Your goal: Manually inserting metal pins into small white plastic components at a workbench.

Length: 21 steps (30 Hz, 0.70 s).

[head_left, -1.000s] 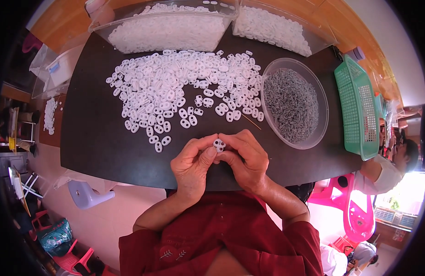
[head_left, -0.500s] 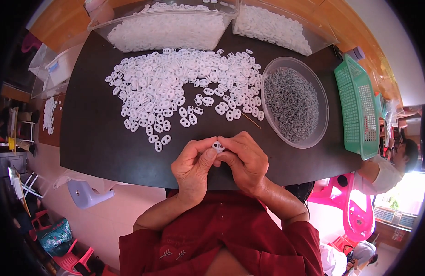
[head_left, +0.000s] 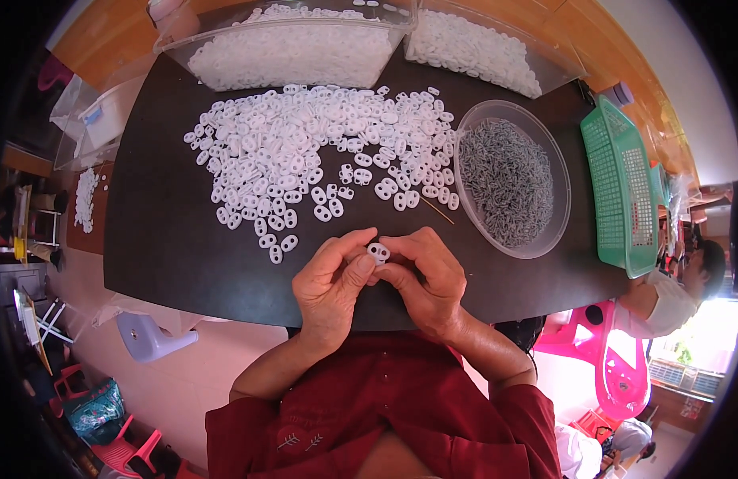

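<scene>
A small white plastic two-hole piece (head_left: 378,250) is pinched between my two hands above the table's near edge. My left hand (head_left: 334,278) grips it with the thumb below, its index finger lifted off beyond the piece. Thumb and fingers of my right hand (head_left: 429,279) close on its other side. Fingers hide its lower part. Past my hands lies a broad heap of similar white two-hole pieces (head_left: 265,152), some scattered toward me. To the right, a round clear tub (head_left: 557,215) holds many small grey metal screws or pins (head_left: 506,184).
Clear bins (head_left: 289,56) of white pieces stand at the back. A thin wooden stick (head_left: 439,211) lies left of the tub. A green basket (head_left: 618,188) stands at the table's right edge. Beyond it is another person (head_left: 664,295). Stools (head_left: 149,335) stand on the floor.
My left index finger has lifted away from the white piece, so its two holes show more. My left hand has shifted slightly left; the right has hardly moved.
</scene>
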Each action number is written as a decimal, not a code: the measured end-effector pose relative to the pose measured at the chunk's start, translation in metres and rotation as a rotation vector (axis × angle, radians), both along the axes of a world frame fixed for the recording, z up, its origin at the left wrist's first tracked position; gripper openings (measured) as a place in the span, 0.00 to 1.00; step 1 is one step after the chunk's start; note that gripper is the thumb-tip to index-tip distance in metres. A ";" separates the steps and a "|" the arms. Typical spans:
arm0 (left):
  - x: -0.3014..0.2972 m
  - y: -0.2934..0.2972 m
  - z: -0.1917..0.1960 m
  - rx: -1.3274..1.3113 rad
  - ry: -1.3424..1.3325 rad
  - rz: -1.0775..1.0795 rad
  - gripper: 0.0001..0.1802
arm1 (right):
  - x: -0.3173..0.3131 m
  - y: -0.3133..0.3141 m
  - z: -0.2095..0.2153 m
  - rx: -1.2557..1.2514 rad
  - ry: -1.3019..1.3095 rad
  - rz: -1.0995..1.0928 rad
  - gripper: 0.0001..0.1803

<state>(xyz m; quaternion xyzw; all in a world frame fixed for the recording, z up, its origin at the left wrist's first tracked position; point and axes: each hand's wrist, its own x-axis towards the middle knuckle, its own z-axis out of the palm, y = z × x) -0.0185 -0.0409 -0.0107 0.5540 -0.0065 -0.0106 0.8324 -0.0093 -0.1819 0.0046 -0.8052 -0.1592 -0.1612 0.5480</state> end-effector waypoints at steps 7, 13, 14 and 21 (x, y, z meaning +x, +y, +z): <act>0.003 0.001 0.004 0.007 -0.037 -0.041 0.13 | -0.001 0.002 0.002 0.008 0.013 -0.014 0.16; 0.000 0.001 -0.002 0.054 -0.130 -0.005 0.14 | -0.002 0.004 0.006 -0.003 0.009 -0.006 0.15; -0.001 0.000 -0.002 0.085 -0.163 0.022 0.14 | -0.002 0.004 0.006 -0.021 -0.017 0.007 0.14; -0.004 -0.006 -0.001 0.190 -0.194 0.124 0.12 | -0.002 0.007 -0.002 -0.001 -0.073 -0.022 0.16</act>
